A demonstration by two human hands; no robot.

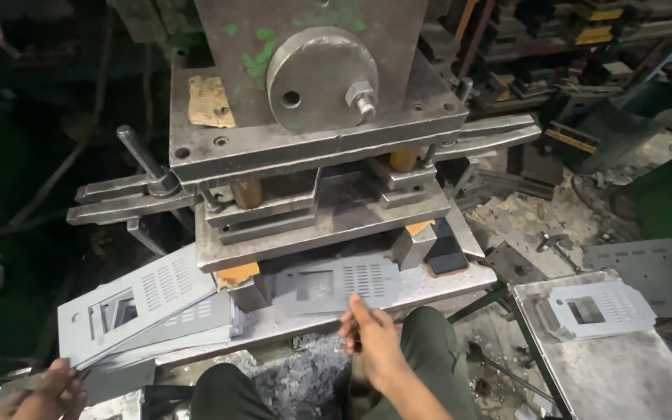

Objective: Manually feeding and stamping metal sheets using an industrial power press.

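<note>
A grey sheet-metal panel (344, 281) with slotted vents and a square cutout lies in the gap of a heavy steel press die (328, 210). My right hand (373, 342) pinches the panel's front edge with fingertips, palm down above my knees. My left hand (47, 391) at the lower left touches the near corner of a stack of similar vented panels (145, 307) that leans on the press bed's left side. The top panel of that stack has a rectangular window and rows of slots.
A metal side table (624, 373) at right carries one punched panel (596, 309). Another grey sheet (647, 272) lies on the floor behind it. A round steel disc with a bolt (322, 68) fronts the press ram. Metal scrap litters the floor; shelves of dies stand behind.
</note>
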